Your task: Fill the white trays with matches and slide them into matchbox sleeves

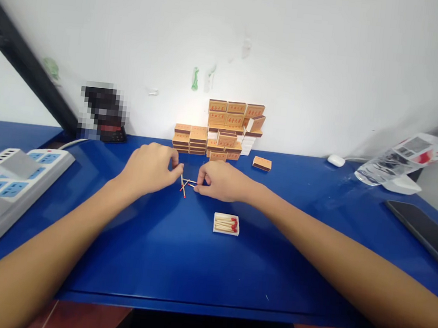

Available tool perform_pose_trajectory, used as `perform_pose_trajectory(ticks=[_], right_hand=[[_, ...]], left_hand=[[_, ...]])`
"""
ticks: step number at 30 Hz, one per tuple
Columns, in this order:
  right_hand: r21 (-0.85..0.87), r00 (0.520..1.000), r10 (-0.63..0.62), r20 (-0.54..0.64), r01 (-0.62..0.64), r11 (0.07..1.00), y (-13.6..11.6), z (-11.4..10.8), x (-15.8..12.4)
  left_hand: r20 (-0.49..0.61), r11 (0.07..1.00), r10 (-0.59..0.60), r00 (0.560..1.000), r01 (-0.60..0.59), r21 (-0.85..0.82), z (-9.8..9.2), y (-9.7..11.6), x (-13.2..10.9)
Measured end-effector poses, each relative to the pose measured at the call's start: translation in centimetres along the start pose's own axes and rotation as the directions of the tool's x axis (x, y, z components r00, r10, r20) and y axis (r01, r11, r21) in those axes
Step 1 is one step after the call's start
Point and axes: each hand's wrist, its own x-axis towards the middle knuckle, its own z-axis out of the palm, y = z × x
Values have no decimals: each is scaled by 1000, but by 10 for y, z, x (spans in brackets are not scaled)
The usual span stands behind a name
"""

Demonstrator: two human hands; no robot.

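Several red-tipped matches [184, 188] lie crossed on the blue desk between my two hands. My left hand [151, 166] is pinched at the left of them, with one match running down from its thumb and fingertip. From the right, my right hand [223, 181] closes its thumb and fingers on the end of a match; the fingertips partly hide it. Closer to me, a white matchbox tray [225, 232] holds several matches, red heads to the right.
Stacked matchboxes [227, 119] stand against the wall, with a single matchbox [262, 163] to their right. A power strip [24, 185] sits at left, near a dark, partly pixelated device [112, 133]. At right are a plastic bottle [395, 156], a white earbud case [336, 160] and a phone [423, 232].
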Motion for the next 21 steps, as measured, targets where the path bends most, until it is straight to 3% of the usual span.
perform_pose_trajectory(ticks=[3, 8, 14, 17, 21], right_hand=[[-22, 999, 4, 47, -3, 1000, 0, 1, -6], [19, 1000, 1, 10, -1, 1000, 9, -25, -51], [198, 996, 68, 59, -78, 977, 10, -34, -106], [235, 994, 106, 21, -108, 966, 23, -30, -111], [298, 983, 180, 44, -185, 937, 40, -31, -111]], left_hand=[[99, 997, 82, 992, -82, -12, 1, 1, -3], [213, 967, 239, 947, -213, -138, -9, 11, -11], [172, 873, 450, 876, -391, -292, -12, 27, -21], [150, 814, 507, 849, -415, -407, -7, 41, -31], [180, 788, 548, 817, -431, -439, 1, 59, -47]])
